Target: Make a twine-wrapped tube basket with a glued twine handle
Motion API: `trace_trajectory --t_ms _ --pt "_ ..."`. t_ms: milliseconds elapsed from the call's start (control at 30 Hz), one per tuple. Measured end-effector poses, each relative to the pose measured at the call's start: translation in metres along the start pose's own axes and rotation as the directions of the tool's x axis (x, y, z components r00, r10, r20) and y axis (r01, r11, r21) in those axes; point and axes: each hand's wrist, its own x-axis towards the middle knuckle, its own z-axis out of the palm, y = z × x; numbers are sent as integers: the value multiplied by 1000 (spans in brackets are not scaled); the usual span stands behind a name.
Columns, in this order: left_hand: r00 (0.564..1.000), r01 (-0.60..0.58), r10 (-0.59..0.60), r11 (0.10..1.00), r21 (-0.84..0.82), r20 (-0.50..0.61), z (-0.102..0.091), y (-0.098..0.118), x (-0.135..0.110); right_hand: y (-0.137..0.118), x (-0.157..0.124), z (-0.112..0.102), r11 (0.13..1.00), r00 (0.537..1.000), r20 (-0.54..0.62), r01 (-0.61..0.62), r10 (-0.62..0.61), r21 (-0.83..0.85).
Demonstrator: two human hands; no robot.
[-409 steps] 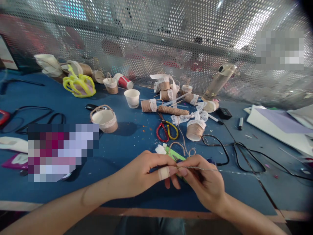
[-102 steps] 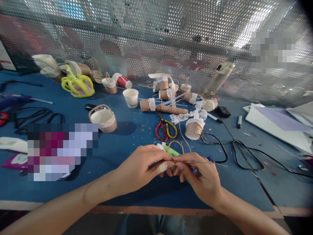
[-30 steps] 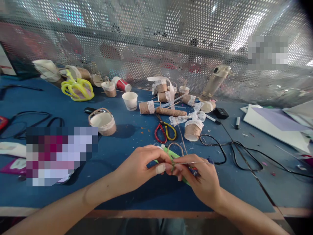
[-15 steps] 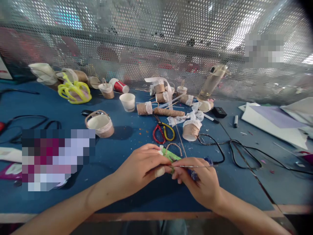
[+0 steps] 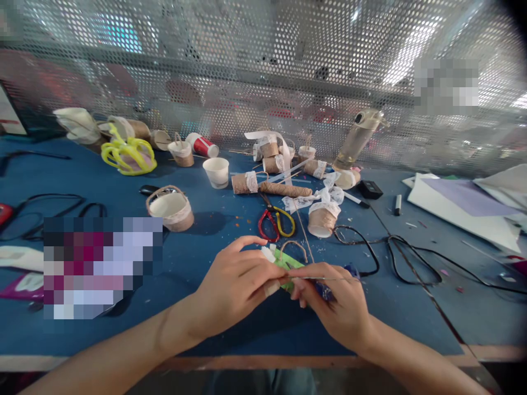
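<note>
On the near side of the scissors (image 5: pixel 270 208), the left hand (image 5: pixel 241 285) and right hand (image 5: pixel 340 293) pinch a thin strand (image 5: pixel 321 278) between narrowed fingers; they sit close together, probably to steady it.

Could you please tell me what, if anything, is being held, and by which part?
A thin strand: the left hand and right hand pinch it close together, and more runs across the right hand; whether near an end is unclear.

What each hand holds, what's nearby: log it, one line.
left hand: pinches thin strand | right hand: pinches same strand | scissors: lying beyond hands | twine roll: beyond scissors' handles
</note>
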Motion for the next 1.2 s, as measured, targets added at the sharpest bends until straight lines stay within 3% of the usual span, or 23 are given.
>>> trace_trajectory --t_ms 100,200,333,400,467,667,833,900,1033,1200 --pt "982 123 -92 974 -189 166 -4 -2 3 1 -2 1 997 998 -12 66 -67 -38" --pt "927 291 -155 871 -395 341 -10 -3 7 2 -3 1 989 992 7 124 -124 -84" --pt "863 463 -238 725 -510 446 -14 0 10 0 -1 0 989 991 -11 131 -132 -62" --pt "858 483 -268 709 -514 438 -12 1 9 -1 1 0 993 995 -19 99 -100 -65" --pt "884 441 -270 750 -494 381 -10 1 8 -1 3 -1 996 997 -21 71 -73 -58" --pt "980 177 -139 938 -299 145 -3 -1 4 0 1 -1 999 999 -7 37 -36 35" --pt "1000 0 0 999 -38 4 -1 -1 3 2 -2 0 999 1000 17 20 -21 47" --pt "998 36 -31 995 -93 58 -2 -2 3 3 -3 1 999 999 7 32 -33 33" --pt "956 202 -112 921 -333 270 -5 -5 5 2 -2 0 998 998 4 69 -69 7" --pt "947 288 -196 870 -399 256 -6 -3 7 2 0 1 998 997 -15 70 -70 -5"
